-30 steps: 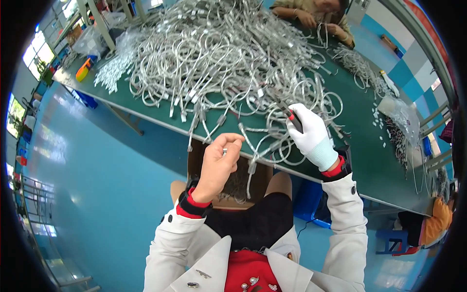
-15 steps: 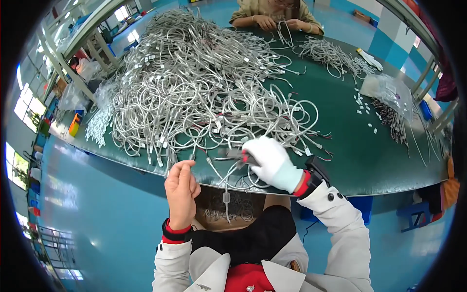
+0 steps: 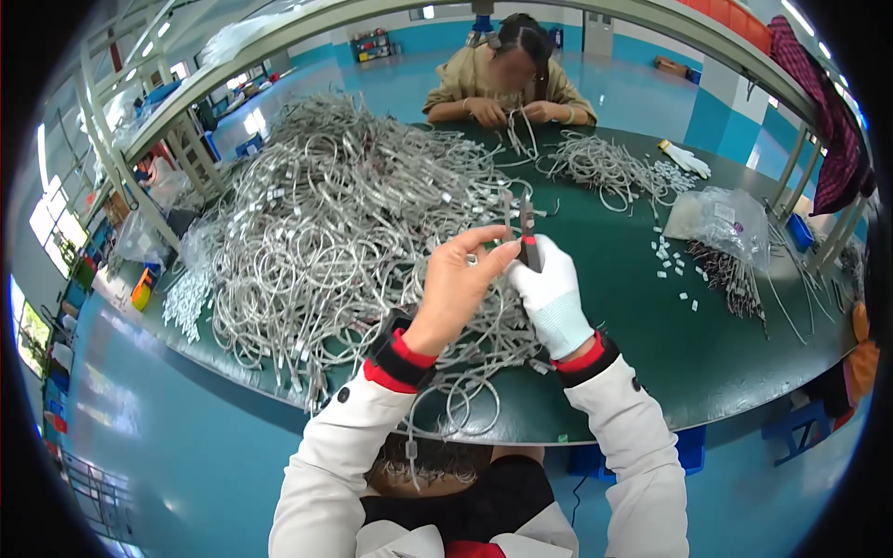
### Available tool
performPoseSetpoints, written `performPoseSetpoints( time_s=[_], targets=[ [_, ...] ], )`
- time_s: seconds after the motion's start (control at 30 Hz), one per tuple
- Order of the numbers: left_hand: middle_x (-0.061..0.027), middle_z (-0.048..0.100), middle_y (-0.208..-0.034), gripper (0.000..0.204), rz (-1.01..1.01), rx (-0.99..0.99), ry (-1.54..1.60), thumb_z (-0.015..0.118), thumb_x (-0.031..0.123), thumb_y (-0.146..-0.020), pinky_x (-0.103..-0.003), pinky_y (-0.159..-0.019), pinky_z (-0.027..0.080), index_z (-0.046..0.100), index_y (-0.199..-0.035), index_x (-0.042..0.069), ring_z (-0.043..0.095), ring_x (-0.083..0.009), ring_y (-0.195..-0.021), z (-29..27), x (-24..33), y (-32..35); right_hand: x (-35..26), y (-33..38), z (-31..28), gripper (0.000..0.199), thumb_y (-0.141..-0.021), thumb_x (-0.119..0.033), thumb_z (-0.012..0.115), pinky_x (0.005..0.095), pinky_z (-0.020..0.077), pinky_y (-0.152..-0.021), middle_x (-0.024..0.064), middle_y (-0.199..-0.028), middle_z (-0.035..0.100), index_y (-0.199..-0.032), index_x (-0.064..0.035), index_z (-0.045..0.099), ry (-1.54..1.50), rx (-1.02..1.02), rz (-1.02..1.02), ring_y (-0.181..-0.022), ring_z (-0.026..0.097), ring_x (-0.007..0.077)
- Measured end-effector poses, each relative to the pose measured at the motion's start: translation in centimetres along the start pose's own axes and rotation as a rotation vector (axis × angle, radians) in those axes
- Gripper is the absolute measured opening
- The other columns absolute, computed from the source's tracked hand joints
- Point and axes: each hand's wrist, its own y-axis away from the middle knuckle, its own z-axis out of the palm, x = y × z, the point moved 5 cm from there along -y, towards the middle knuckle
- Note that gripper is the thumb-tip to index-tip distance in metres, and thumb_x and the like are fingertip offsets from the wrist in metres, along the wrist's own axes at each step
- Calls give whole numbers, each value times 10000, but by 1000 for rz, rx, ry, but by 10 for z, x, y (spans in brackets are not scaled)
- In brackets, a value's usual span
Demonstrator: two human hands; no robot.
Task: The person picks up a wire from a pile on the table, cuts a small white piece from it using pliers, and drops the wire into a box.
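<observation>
While going from near to far, can spot a brown box (image 3: 386,482) of tangled wires below the near edge of the green table (image 3: 642,381), plus a blue bin (image 3: 692,451) off to the right of it. Also got one grey cable (image 3: 412,451) with a small block on it, dangling over that same near edge.

Past that, get to the hands. Got the gloved right hand (image 3: 549,293) wrapped around a dark tool (image 3: 529,246) with red bands, tips pointing to the far side. Got the bare left hand (image 3: 460,284) curled right beside it, thumb and index finger close together, but honestly can't tell if pinching anything. Can see both over the right side of a huge heap of grey cables (image 3: 307,246), looped across most of the table's left half.

Out on the left, find loose white pieces (image 3: 188,302) and a yellow-orange thing (image 3: 141,290), too small to make out. Over right, find more white bits (image 3: 662,253), a clear plastic bag (image 3: 718,219) and a bunch of dark wires (image 3: 730,281) just on the near side of it.

Farther back, spot a smaller cable pile (image 3: 600,167), with a white glove (image 3: 686,161) to the right. At the far edge, note a co-worker (image 3: 498,82), both hands on a cable.
</observation>
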Motion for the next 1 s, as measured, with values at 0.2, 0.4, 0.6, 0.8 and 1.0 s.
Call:
performPoseSetpoints(
  time_s=[0.2,0.4,0.6,0.8,1.0],
  targets=[
    [63,499,-657,256,30,-17,63,624,204,-926,-189,-472,316,682,-1074,4,421,-9,-552,25,-10,-65,17,-35,-29,176,-879,-133,636,247,423,-599,-8,-760,583,-983,5,600,-127,-83,87,-677,515,65],
    [109,316,-548,237,-342,-364,349,544,243,-987,-205,-419,205,650,-936,38,245,-10,-457,32,-53,-117,70,-79,-84,264,-890,-175,628,253,458,-645,46,-834,627,-1088,-4,589,-161,-280,157,-693,561,99],
    [105,247,-517,264,-487,-490,403,512,264,-1010,-206,-401,186,624,-912,46,193,-22,-426,53,-92,-155,100,-118,-112,335,-839,-208,675,337,470,-701,78,-856,586,-1128,-65,582,756,-82,-158,-757,572,211],
    [100,250,-510,263,-598,-418,435,517,259,-1005,-216,-404,194,616,-899,40,201,-41,-420,60,-126,-170,105,-129,-100,466,-739,-216,738,423,417,-813,72,-912,508,-1160,-108,568,1214,127,-439,-900,510,289],
    [99,243,-510,256,-626,-398,386,518,259,-1004,-212,-397,205,608,-908,40,204,-38,-412,64,-138,-172,112,-137,-94,522,-706,-214,755,413,391,-835,76,-940,504,-1175,-101,556,1331,87,-434,-930,496,273]
  ],
)
